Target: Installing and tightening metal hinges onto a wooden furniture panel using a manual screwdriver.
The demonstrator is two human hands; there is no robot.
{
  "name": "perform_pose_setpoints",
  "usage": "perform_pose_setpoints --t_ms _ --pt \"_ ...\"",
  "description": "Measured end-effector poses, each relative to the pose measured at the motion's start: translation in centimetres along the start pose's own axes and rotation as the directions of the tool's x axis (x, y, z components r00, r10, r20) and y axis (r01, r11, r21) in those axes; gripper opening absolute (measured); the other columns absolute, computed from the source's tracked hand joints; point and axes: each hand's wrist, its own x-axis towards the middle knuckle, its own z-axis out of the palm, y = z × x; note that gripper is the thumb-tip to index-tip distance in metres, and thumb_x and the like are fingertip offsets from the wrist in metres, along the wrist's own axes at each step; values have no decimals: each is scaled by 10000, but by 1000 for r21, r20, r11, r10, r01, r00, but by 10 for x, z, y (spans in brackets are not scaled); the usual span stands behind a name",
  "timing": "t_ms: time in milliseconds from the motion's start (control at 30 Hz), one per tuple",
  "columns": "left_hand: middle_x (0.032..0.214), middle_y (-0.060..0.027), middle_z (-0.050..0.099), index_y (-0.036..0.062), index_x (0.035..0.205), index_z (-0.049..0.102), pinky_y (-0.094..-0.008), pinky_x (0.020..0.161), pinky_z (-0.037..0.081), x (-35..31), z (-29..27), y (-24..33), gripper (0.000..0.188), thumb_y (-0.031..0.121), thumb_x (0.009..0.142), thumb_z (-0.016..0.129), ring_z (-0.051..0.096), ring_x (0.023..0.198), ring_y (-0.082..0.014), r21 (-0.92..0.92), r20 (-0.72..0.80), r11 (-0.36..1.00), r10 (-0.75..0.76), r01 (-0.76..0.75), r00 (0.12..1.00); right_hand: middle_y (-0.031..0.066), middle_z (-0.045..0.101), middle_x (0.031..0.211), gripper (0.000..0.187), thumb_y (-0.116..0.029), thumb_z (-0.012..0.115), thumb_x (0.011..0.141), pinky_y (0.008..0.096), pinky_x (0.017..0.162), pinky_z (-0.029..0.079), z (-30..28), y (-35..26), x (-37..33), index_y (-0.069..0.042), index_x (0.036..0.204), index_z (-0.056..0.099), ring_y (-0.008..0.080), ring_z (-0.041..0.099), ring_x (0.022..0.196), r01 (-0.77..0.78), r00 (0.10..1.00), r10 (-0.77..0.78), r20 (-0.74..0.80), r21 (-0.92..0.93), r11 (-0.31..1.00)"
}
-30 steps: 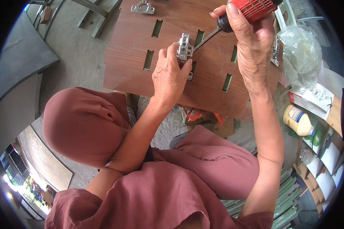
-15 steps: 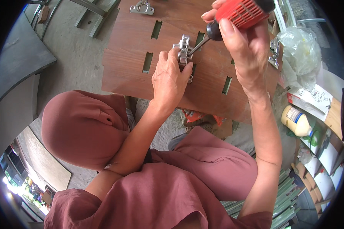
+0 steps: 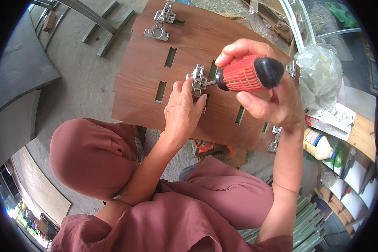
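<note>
A silver cabinet hinge (image 3: 198, 76) lies on the brown wood-grain panel (image 3: 134, 98). My left hand (image 3: 181, 107) grips its near end, thumb on the right and fingers on the left. A screwdriver (image 3: 245, 75) with a red ribbed handle and black ends is in my right hand (image 3: 277, 105), fingers and thumb around the handle. Its metal shaft points left, and the tip meets the right side of the hinge; the exact contact is too small to make out. Another silver hinge (image 3: 159, 23) rests at the panel's far left.
The panel has several narrow slots, and more hinges (image 3: 274, 138) lie along its right side. To the right are a clear plastic bag (image 3: 319, 75), a white box (image 3: 332, 122) and a cream bottle (image 3: 318, 144). Metal frame bars (image 3: 115, 33) stand on the floor at the far left.
The view has shifted, so the panel appears lower. My right hand has swung the screwdriver handle lower and turned its grip, with the shaft now flatter. My left hand keeps hold of the hinge.
</note>
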Motion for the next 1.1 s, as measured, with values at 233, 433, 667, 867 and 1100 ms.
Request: perform_pose_setpoints --t_ms 233,433,667,867,1100 --pt "1044 -168 496 16 1237 479 -461 771 495 1 -1 2 511 208 806 676 564 959 -357 34 18 999 8 -9 1000 179 569 1100 585 -179 783 709 391 942 438 -1 -1 -1 -41 1168 447 270 556 1069 -52 998 54 -19 101 994" --pt "1051 -171 488 14 1235 474 -463 777 496 -1 -4 4 512 207 805 674 557 973 -360 32 40 999 13 -15 999 163 575 1074 667 -192 831 677 432 981 417 -4 -3 -5 -42 1188 429 273 552 1080 -70 997 66 26 175 982" --pt "1062 -170 479 11 1239 463 -469 782 498 -2 -5 6 524 198 798 676 549 993 -357 57 49 998 10 -13 999 137 577 1072 698 -214 844 672 477 1004 399 -6 -6 0 -30 1205 433 276 552 1070 -151 988 147 38 172 973" --pt "1058 -170 476 7 1241 463 -456 770 510 -3 -3 6 499 137 797 652 545 1006 -346 76 34 997 31 -33 999 133 565 1106 700 -198 832 671 445 1002 408 -10 5 -11 -17 1226 444 265 542 1091 -91 995 89 50 55 994" --pt "1047 -175 475 6 1236 464 -455 764 516 -3 0 5 481 112 799 635 550 992 -348 85 14 994 61 -62 998 115 532 1154 678 -199 849 654 398 994 421 -20 -8 -14 -25 1184 464 242 529 1109 -285 954 290 74 -68 956"
